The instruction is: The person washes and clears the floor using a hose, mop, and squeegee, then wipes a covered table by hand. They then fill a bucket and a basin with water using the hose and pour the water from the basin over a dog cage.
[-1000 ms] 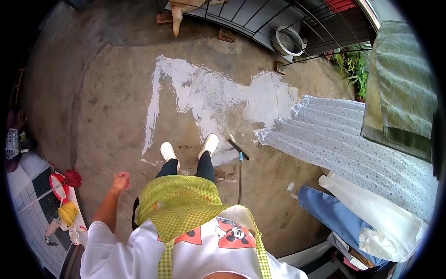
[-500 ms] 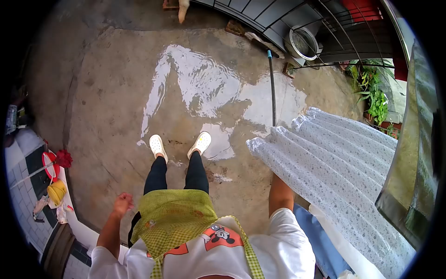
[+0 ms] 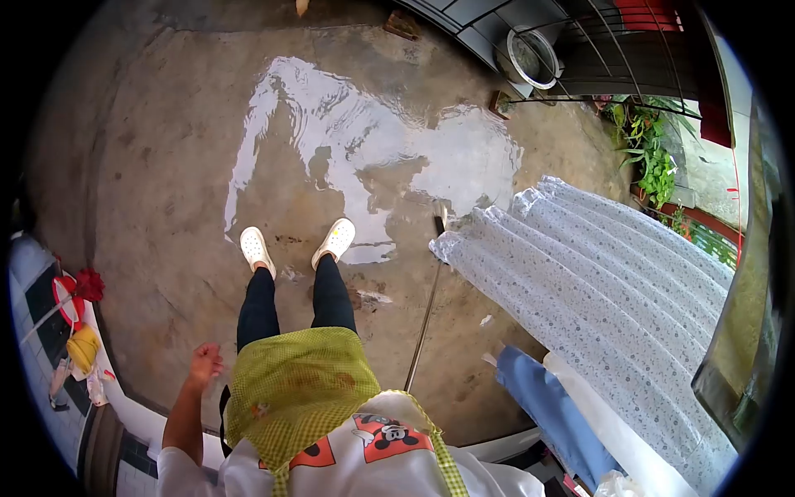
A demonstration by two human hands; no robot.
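Observation:
My left hand (image 3: 207,362) hangs beside the apron on the left, fingers loosely bent and a little apart, with nothing in it. My right hand and arm are out of sight. A long-handled broom (image 3: 425,327) slants across the wet floor, its handle running back to the right edge of the apron, where its near end is hidden. The dark and pale broom head (image 3: 440,222) is near the corner of a hanging flowered cloth (image 3: 580,273), which partly covers it. A shiny puddle (image 3: 356,141) spreads over the concrete in front of my white clogs (image 3: 335,241).
A blue cloth (image 3: 551,406) hangs at lower right. A metal basin (image 3: 532,58) rests by the barred rack at upper right, with green plants (image 3: 650,153) near it. On the left stand a red basin (image 3: 68,300) and a yellow bucket (image 3: 83,348) by a tiled ledge.
The broom has come back from the far side by the rack to near my feet. My right arm, earlier visible under the flowered cloth, has gone out of view. The puddle's outline has shifted.

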